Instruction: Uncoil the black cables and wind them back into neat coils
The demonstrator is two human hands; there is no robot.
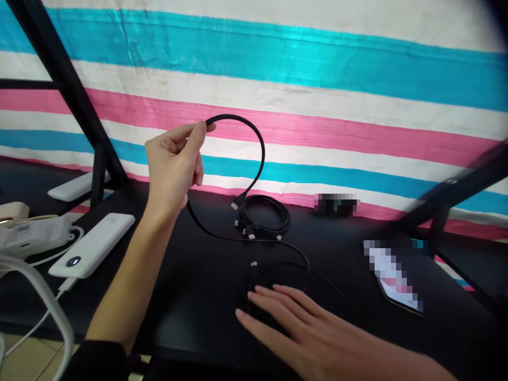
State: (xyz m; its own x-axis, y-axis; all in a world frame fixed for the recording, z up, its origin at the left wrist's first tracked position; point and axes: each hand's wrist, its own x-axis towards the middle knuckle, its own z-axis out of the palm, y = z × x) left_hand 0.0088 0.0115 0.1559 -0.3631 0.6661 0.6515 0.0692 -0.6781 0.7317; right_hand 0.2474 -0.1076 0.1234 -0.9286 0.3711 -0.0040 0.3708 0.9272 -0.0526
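Observation:
My left hand [174,164] is raised above the black table [198,317] and pinches a black cable [254,137] between thumb and fingers. The cable arcs up and over to the right, its silver plug hanging near a coiled bundle of black cables [264,217] that lies on the table. Another stretch of the held cable runs down from my hand across the table towards my right hand [293,323]. That hand lies flat on the table with its fingers stretched out, next to a loose cable end [254,264], and holds nothing.
Two white power banks [93,243] [75,186] lie at the left, with white cables and a charger [32,233] beside them. A phone [395,280] lies at the right. Black frame bars [63,79] cross left and right. A striped cloth [317,79] hangs behind.

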